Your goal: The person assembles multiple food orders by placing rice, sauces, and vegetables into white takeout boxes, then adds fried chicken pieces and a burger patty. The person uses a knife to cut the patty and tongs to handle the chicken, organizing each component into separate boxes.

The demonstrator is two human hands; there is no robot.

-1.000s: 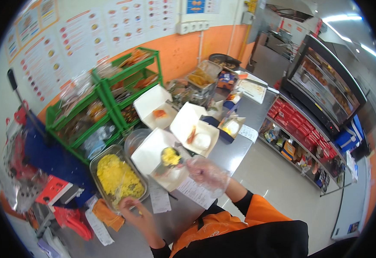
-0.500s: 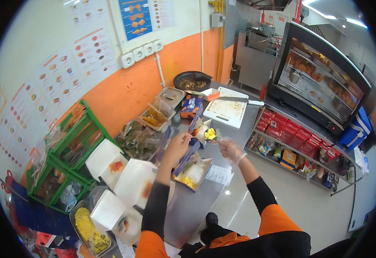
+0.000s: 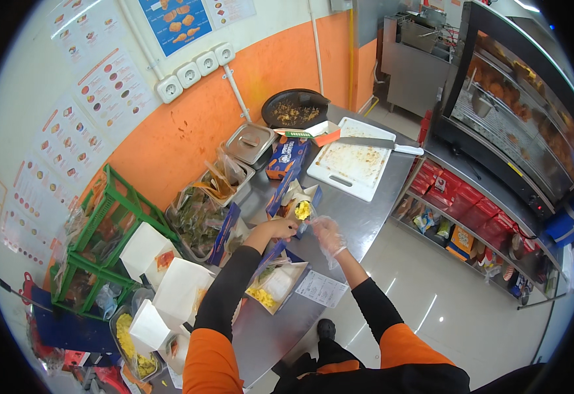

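Note:
My bare left hand [image 3: 276,230] is closed, its fingertips beside a clump of yellow, crumbly food [image 3: 302,210] that looks like scrambled egg. What those fingers grip is hidden. My right hand [image 3: 328,236], in a clear plastic glove, is on the other side of the clump with its fingers curled together; I cannot make out what it holds. The clump is at the near edge of an open blue-and-white food box [image 3: 293,196]. Just nearer stands a second open box [image 3: 279,285] with white rice and yellow food.
A white cutting board [image 3: 352,164] bears a knife [image 3: 372,142], beside a black pan [image 3: 293,109]. Opened white boxes [image 3: 180,289], green crates [image 3: 106,230] and a tub of yellow food [image 3: 126,335] crowd the left. A paper slip [image 3: 321,289] lies at the counter's right edge.
The yellow food, seen half a second ago in a dark round scoop between my hands, is now lower, at the box's near edge. Both hands have come down nearer me, and the view has shifted.

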